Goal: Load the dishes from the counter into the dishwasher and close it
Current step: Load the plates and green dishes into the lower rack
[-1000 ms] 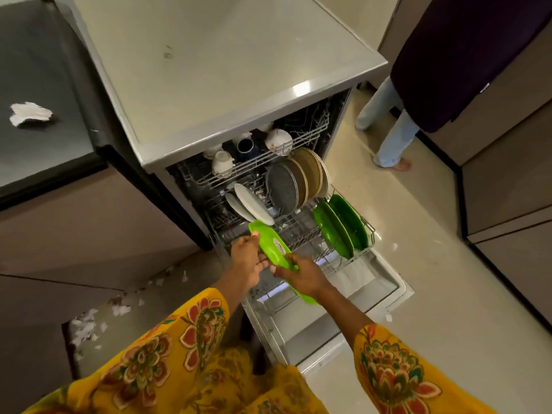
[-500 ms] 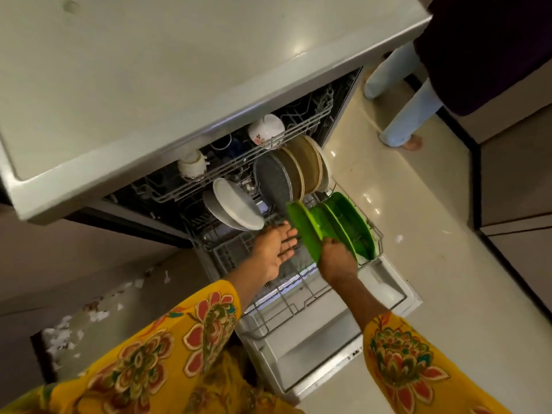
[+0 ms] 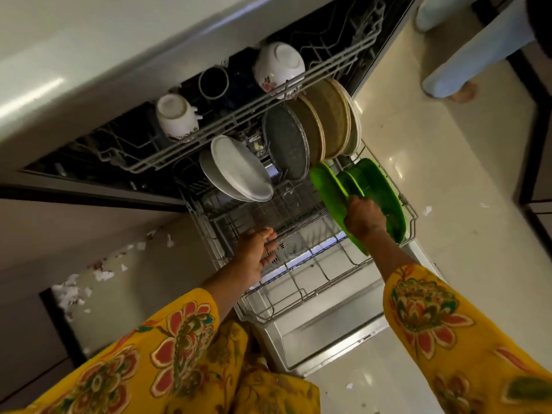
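Now my right hand (image 3: 363, 218) has stood the green plate (image 3: 331, 198) on edge at the lower rack's (image 3: 298, 297) right side, against two other green plates (image 3: 379, 189). That rack also carries white, grey and tan plates; cups sit upturned in the upper rack (image 3: 209, 135). I grip the plate's near rim. My left hand (image 3: 257, 252) hovers open.

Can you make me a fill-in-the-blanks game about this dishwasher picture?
1. The right hand holds a plate whose colour is ____.
2. The left hand is open and holds ____.
3. The flowered white bowl sits upside down in the ____ rack.
4. The dishwasher door is ____.

Missing words: green; nothing; upper; open
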Available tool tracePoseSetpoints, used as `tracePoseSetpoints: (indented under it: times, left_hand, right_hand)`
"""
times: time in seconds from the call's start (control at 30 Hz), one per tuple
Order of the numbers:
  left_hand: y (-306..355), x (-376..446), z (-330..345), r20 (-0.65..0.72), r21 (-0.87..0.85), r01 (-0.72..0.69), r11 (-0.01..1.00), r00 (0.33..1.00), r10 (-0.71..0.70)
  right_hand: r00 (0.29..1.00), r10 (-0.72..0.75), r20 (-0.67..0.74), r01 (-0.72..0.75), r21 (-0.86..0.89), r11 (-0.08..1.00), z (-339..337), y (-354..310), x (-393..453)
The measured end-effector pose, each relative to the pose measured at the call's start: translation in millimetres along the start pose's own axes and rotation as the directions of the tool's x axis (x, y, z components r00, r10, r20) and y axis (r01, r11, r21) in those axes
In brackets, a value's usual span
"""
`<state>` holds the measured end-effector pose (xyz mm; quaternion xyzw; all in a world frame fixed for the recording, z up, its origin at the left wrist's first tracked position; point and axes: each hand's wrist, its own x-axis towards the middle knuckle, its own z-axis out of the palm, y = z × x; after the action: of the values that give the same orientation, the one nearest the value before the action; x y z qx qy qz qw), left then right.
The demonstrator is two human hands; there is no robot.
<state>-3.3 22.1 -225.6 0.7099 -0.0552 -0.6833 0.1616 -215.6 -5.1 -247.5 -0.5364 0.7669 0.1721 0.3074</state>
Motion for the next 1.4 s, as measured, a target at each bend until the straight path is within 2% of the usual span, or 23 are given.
tracePoseSetpoints:
  times: [0.57,0.87,0.97,1.17,1.4]
  left_hand:
    - [-4,31,-25,-0.038,0.022,0.002,1.000,0.999,-0.001]
    - [-10,24,-29,-0.038,0.046,0.002,0.999,0.999,0.000]
    - [-10,17,-27,-0.021,0.026,0.004,1.000,1.000,-0.003]
    - [-8,-7,-26,0.002,0.033,-0.040,0.999,0.999,0.040]
    - [-5,-50,-33,0.018,0.058,-0.125,0.990,0.992,0.125]
  right_hand:
    - [0.997,0.040,0.062,-0.039,-0.022,0.999,60,15,25]
    - [0.998,0.023,0.059,-0.030,0.124,0.992,70,25,20]
    - [0.996,0.009,0.088,-0.022,0.140,0.990,64,24,12]
    - [0.998,0.031,0.054,-0.042,0.206,0.978,58,4,-25]
    - [0.997,-0.079,-0.007,0.078,0.213,0.974,45,-37,-98]
